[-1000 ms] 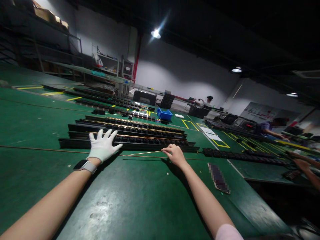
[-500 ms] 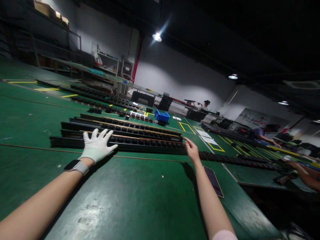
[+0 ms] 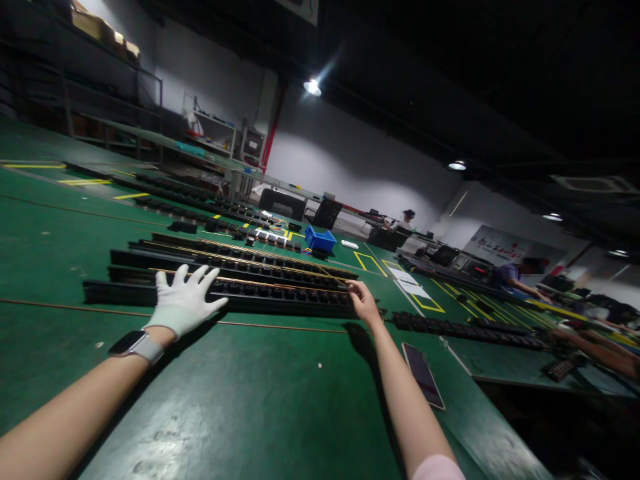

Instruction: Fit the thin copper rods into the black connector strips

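Observation:
My left hand (image 3: 183, 303), in a white glove with a watch at the wrist, lies with fingers spread across the nearest long black rails (image 3: 120, 291). My bare right hand (image 3: 364, 303) is at the right end of the same rails, its thumb and fingertips pinched on a thin copper-coloured rod (image 3: 333, 275). Other thin copper-coloured rods (image 3: 245, 281) run lengthwise along the rails, over rows of small black blocks (image 3: 300, 295). The exact grip at my right fingertips is partly hidden.
One long rod (image 3: 280, 327) lies on the green table in front of the rails. A phone (image 3: 424, 377) is beside my right forearm. Beyond stand a blue bin (image 3: 320, 240) and white sheets (image 3: 409, 283). A co-worker's arm (image 3: 595, 350) reaches in at the right.
My right hand has moved left, off the rail ends and over the rails, and a slanting rod now shows by its fingertips. My left hand stays spread on the rails. The view has shifted slightly.

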Demonstrator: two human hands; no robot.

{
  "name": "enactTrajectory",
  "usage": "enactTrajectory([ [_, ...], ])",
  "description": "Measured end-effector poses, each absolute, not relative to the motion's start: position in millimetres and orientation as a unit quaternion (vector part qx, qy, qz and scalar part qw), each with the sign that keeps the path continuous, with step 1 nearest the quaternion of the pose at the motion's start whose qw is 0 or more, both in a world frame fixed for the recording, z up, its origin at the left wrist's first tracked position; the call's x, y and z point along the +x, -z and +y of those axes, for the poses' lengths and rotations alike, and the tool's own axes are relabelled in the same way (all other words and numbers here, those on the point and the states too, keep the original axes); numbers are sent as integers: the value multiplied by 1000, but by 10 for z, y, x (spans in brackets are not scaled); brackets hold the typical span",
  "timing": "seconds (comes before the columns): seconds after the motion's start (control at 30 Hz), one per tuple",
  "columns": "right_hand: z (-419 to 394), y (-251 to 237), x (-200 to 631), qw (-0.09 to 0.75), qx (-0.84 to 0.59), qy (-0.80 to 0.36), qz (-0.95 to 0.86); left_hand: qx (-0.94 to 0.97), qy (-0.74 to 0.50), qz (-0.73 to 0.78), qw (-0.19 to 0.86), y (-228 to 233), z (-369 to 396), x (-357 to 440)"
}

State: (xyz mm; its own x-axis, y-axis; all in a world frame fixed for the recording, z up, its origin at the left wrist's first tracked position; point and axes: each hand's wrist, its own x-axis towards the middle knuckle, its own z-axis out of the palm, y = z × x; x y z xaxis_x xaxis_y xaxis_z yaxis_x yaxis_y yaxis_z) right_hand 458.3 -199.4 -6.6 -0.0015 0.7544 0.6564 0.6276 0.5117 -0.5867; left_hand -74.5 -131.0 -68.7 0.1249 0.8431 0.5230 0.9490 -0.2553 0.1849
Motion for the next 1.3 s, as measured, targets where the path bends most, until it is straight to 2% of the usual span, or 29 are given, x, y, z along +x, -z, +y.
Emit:
enactTrajectory([
  [0.27, -1745, 238, 4733, 460, -493, -100, -732, -741, 264, -613, 83, 676, -1314, -736],
  [0.57, -1674, 268, 4756, 367, -534, 19, -761, -741, 264, -612, 81, 607, -1362, -721],
  [1.3, -1655, 431, 4706, 301, -559, 122, -763, -742, 264, -611, 76, 612, -1361, -718],
])
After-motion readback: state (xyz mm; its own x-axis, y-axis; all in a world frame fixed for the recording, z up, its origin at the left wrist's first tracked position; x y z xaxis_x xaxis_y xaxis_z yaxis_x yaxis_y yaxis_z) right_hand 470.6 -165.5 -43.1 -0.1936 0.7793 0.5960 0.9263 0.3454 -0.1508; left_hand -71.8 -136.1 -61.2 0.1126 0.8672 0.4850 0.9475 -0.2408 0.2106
